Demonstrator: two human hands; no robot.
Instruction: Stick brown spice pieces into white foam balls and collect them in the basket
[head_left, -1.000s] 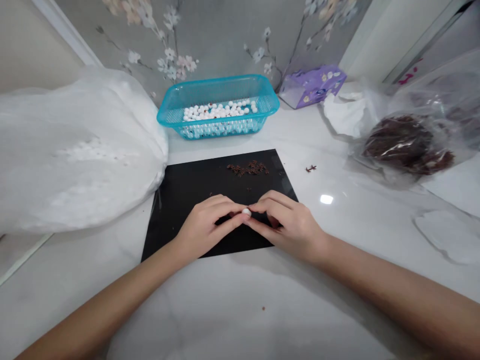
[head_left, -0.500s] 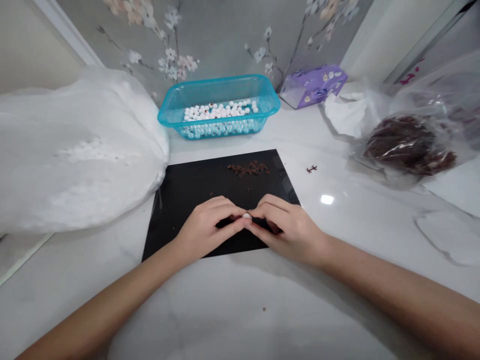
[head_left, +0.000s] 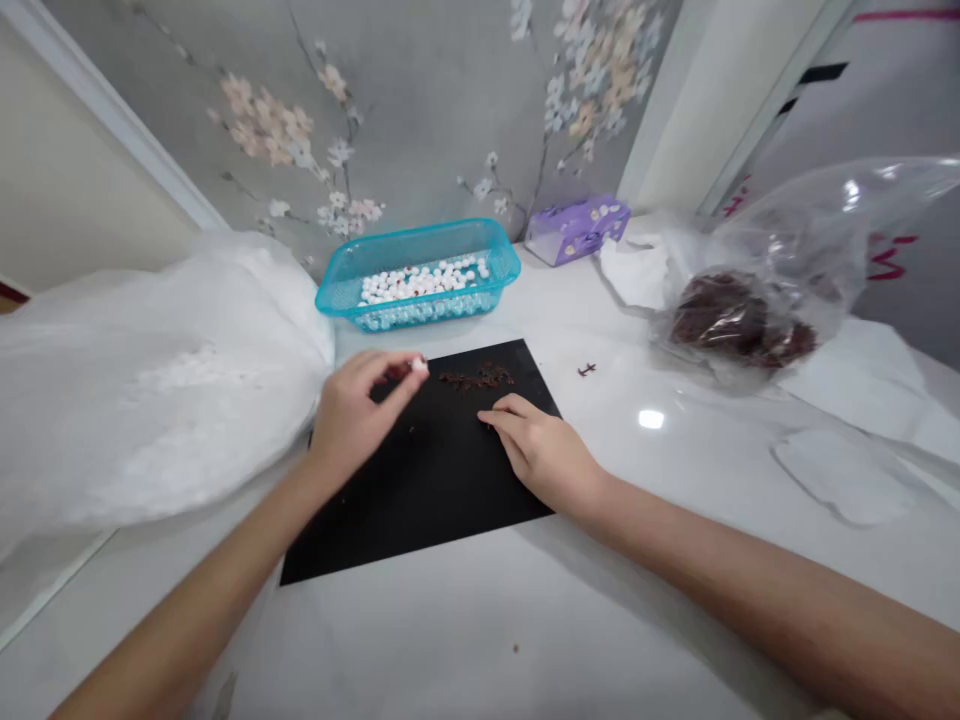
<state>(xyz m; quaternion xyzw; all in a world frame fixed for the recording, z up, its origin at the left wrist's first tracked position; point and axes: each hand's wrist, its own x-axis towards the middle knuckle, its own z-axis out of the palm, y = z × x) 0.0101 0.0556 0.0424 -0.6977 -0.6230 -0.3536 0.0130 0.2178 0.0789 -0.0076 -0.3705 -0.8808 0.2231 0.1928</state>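
Between the thumb and fingertips of my left hand (head_left: pixel 356 410) is a small white ball (head_left: pixel 420 366), with a reddish-brown bit showing at its top. That hand is raised over the left back part of a black mat (head_left: pixel 420 500). My right hand (head_left: pixel 544 448) is low over the mat's right side, fingers bunched together and pointing left; whether anything is between them is hidden. Just beyond its fingertips lies a loose pile of small brown star-shaped pieces (head_left: pixel 480 377). Behind the mat, a blue plastic basket (head_left: pixel 420 240) holds many similar white balls.
A large translucent white bag (head_left: pixel 165 400) bulges at the left. To the right are a purple tissue pack (head_left: pixel 577 230), crumpled white tissue (head_left: pixel 637 270) and a clear bag of dark brown pieces (head_left: pixel 739 320). A stray brown piece (head_left: pixel 587 370) lies beside the mat.
My hands, together at the white ball before, have parted. The left has carried the ball up and leftward; the right has separated toward the brown pieces. The view has tilted upward.
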